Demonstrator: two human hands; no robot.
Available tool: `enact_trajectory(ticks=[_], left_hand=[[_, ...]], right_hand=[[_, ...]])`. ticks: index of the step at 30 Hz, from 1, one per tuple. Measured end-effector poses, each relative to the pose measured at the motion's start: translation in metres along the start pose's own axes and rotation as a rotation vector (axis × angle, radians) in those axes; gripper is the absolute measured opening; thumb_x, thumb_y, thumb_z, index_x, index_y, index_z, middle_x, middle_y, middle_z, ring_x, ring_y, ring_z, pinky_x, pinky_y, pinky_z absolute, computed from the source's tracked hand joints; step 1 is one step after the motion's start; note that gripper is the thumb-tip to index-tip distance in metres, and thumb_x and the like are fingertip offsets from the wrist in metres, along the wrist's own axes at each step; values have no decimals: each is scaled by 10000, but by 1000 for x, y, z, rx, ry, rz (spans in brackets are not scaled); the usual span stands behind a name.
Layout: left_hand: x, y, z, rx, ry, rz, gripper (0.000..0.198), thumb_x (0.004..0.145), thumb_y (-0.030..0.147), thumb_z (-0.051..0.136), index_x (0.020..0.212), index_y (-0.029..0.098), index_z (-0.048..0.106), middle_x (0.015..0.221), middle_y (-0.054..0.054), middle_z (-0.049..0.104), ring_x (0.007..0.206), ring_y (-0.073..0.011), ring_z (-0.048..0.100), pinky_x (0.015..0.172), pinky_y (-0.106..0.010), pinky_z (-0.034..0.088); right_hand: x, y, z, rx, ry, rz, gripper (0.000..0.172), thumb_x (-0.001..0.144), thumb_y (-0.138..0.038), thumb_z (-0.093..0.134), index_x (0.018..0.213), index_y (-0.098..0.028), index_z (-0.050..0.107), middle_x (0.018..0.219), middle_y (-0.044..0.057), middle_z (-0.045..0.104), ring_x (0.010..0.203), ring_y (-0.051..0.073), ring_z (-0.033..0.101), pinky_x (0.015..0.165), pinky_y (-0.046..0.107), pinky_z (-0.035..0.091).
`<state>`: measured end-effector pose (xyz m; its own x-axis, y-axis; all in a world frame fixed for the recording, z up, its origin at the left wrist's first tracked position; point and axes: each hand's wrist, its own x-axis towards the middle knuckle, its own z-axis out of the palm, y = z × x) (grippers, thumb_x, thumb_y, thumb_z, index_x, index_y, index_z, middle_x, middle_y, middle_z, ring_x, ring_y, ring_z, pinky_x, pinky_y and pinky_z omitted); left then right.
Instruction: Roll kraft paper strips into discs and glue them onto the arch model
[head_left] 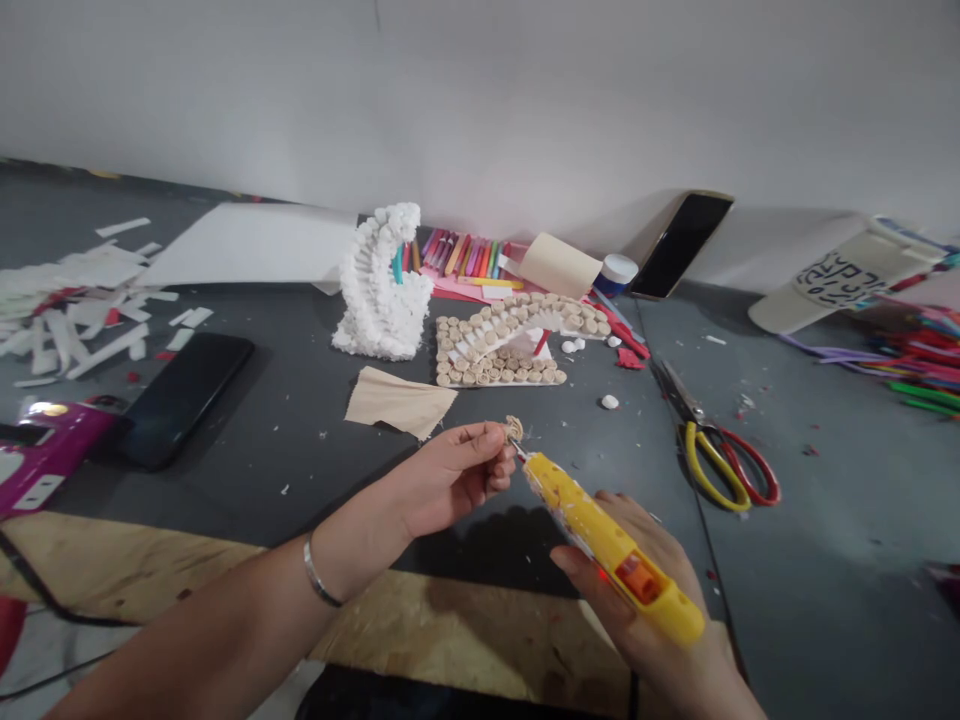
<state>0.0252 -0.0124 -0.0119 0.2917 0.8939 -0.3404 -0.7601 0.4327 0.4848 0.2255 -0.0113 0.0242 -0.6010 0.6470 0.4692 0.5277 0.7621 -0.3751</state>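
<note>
Glue-gun work at a grey counter (pixel 300 420), head view. L hand (pixel 457 470): thumb & fingers pinched together on a small beige roll (pixel 514 427), held above the counter nr its front edge. R hand (pixel 667 545): wrapped round a yellow glue gun (pixel 592 515), nozzle pointing up-left at the roll; whether the tip touches, can't tell. Behind: a beige scrap (pixel 401 402), then a beige arched model (pixel 499 328) set w/ many similar rolls, a white model (pixel 382 290) just to its L. Far R of the glue gun: scissors (pixel 696 410) w/ one yellow & one red handle, blades pointing away. L side: black phone (pixel 187 395), lying flat nr white strips (pixel 71 330).
</note>
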Motion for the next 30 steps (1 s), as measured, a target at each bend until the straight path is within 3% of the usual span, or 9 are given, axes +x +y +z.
enact_trajectory(ticks=[10,18,22,30], left_hand=[[-1,1,1,10,-7,7,348,646,345,873,676,116,612,663,15,534,593,-52,457,567,-181,384],[0,0,0,41,13,3,311,676,328,857,734,129,626,687,9,546,609,-61,473,574,-188,380],[0,0,-1,54,11,8,307,687,325,849,724,127,619,677,11,540,605,-61,469,577,-190,378],[1,-1,-1,37,6,15,319,659,321,867,722,129,620,658,21,535,612,-62,480,588,-190,382]], right_hand=[[-5,3,-1,4,-11,62,396,953,-376,498,594,-209,480,526,-25,531,466,122,508,510,264,430],[-1,-2,1,-2,25,22,397,971,-391,461,632,-207,558,538,-13,598,464,131,557,623,320,510],[-3,-1,1,23,2,28,342,956,-366,484,671,-211,593,541,-12,594,478,142,565,572,307,488],[-8,3,-1,14,-17,72,377,949,-398,494,622,-211,514,549,-10,577,472,138,541,539,290,478]])
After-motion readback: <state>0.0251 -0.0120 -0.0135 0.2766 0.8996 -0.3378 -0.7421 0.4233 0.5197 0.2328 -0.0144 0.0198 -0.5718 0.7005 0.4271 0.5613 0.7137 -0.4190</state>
